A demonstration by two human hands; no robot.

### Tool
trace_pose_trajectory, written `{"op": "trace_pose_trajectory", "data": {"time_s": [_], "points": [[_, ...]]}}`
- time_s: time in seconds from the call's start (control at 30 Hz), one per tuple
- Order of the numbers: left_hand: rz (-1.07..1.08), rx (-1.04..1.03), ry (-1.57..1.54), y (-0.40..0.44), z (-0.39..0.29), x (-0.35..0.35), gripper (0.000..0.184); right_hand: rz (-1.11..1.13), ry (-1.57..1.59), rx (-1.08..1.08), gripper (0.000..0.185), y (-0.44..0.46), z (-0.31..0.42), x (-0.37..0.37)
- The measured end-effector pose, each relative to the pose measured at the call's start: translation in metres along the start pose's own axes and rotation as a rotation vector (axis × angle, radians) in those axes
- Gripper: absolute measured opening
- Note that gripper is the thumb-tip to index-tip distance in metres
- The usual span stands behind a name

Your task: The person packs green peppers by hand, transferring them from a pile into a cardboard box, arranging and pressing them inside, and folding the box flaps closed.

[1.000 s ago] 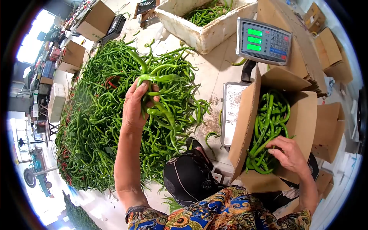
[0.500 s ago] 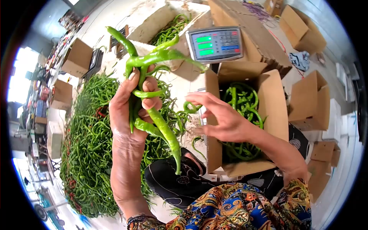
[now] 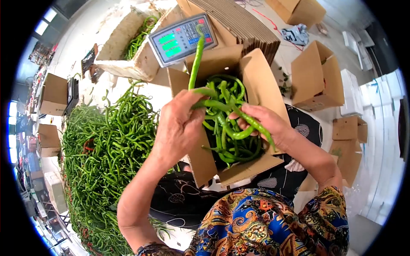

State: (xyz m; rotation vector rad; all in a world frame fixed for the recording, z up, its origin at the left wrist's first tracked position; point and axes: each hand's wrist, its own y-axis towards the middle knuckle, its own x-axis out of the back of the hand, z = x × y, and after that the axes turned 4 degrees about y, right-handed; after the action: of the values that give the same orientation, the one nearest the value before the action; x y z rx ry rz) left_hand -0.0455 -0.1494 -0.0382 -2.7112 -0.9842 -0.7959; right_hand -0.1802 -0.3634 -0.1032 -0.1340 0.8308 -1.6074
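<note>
Above the open cardboard box, my left hand is closed round several long green chili peppers. One of them points up past the box's far edge, toward the scale display. My right hand, over the box's right side, pinches green chili peppers that stretch between both hands. Below the hands, more green chili peppers lie in the box. My left fingertips are partly hidden behind the hand and the peppers.
A large heap of green chili peppers covers the floor at left. Behind the box stand a scale display with lit green digits, a white foam box holding peppers and stacked flat cardboard. Another carton stands at right.
My left hand has carried its peppers right, from above the heap to over the box. My right hand, earlier apart with fingers spread, has closed on peppers. The view has shifted right.
</note>
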Motion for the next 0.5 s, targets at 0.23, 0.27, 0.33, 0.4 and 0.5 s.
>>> {"op": "trace_pose_trajectory", "data": {"time_s": [0.23,0.27,0.33,0.4,0.5], "points": [[-0.074,-0.053,-0.109,0.010,0.012,0.001,0.058,-0.144,-0.084,0.076,0.037,0.007,-0.026,0.045],[-0.114,0.048,-0.140,0.009,0.028,0.015,0.055,-0.143,-0.131,0.081,0.037,0.010,-0.029,0.051],[-0.294,0.154,-0.209,0.000,0.058,0.040,0.046,-0.209,-0.101,0.013,0.029,0.006,-0.028,0.054],[-0.351,0.351,-0.176,-0.023,0.110,0.050,0.040,-0.269,-0.094,0.024,0.029,0.007,-0.035,0.057],[-0.206,0.563,-0.285,-0.081,0.241,0.023,0.040,-0.253,-0.347,0.072,0.045,-0.008,-0.029,0.042]]}}
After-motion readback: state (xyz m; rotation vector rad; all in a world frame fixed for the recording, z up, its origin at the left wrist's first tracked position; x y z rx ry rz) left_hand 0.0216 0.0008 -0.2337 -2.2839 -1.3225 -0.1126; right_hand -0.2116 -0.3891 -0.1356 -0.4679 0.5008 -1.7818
